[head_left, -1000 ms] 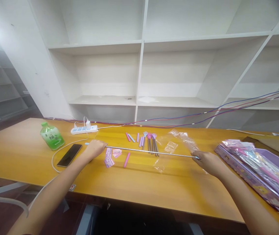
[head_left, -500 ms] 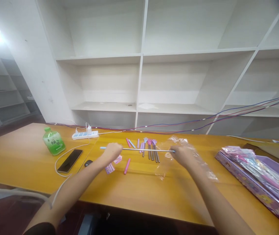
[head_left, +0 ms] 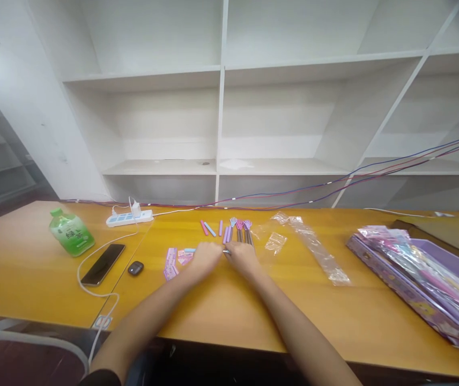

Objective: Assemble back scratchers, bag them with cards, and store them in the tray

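Fists together above the middle of the table, my left hand (head_left: 208, 258) and my right hand (head_left: 241, 257) grip a telescopic back scratcher. Its light-blue handle (head_left: 190, 250) sticks out to the left of my left hand. Only a short bit of metal shows between the hands, and the right end is hidden in my right fist. Just behind lie several back scratchers with hand-shaped heads: blue (head_left: 233, 222), pink (head_left: 239, 225) and purple (head_left: 247, 225). To their left are loose tube handles, among them a pink one (head_left: 204, 228), a blue one (head_left: 210, 229) and a purple one (head_left: 220, 228).
Printed cards (head_left: 170, 262) lie left of my hands. Clear plastic wrapping (head_left: 318, 252) spreads at right, before a purple box (head_left: 394, 297) of packaged items. Leftward are a black case (head_left: 135, 268), a phone (head_left: 103, 264), a green bottle (head_left: 71, 233) and a power strip (head_left: 130, 218).
My hands have come together from wide apart, and the metal rod between them has shortened from long to almost nothing. The view has shifted slightly; the near pink tube is now out of sight.
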{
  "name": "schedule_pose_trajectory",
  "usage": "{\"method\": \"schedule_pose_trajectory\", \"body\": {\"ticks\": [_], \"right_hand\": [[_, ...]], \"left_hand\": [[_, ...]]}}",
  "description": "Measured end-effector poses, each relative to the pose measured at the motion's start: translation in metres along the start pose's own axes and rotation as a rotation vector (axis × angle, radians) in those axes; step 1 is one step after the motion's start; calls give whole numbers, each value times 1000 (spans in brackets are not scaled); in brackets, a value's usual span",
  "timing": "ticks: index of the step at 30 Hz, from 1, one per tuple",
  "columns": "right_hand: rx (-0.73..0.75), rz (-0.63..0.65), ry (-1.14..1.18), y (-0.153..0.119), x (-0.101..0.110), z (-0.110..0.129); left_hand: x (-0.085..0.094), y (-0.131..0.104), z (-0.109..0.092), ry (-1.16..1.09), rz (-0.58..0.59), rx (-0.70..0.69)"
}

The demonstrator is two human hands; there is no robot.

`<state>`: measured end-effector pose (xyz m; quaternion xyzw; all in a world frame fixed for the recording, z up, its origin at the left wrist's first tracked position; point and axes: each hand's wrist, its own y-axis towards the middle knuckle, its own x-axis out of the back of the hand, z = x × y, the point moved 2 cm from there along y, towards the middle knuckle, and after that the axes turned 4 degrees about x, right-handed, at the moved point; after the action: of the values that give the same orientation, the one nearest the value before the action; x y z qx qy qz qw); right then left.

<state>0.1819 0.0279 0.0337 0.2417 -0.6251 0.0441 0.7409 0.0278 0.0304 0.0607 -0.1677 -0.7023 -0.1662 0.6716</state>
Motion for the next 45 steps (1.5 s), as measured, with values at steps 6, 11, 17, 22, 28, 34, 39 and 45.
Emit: {"method": "schedule_pose_trajectory", "body": {"ticks": [6, 11, 17, 22, 28, 34, 39, 45], "right_hand": [[17, -38, 34, -8, -15, -9], [-28, -54, 103, -13, -13, -23], [-62, -111, 154, -18, -8, -43], [-239, -386, 360, -19, -2, -68], [-394, -364, 923, -20, -4, -73], [-127, -95, 1349, -13, -16, -16], [-300, -373, 1418, -12, -4, -36], [-378, -911, 1321, -32, 32, -106]], "left_hand": [[-24, -5, 1, 27, -59, -39], [-25, -12, 3, 10, -119, -21], [-19, -19, -5, -17, -148, -10], [-20, -20, -3, -68, -129, 9], [-30, -17, 1, -316, -146, 56], [-35, -18, -5, -478, -172, -110], [-29, -24, -8, -408, -151, -136], [-27, -28, -13, -355, -108, -172]]}}
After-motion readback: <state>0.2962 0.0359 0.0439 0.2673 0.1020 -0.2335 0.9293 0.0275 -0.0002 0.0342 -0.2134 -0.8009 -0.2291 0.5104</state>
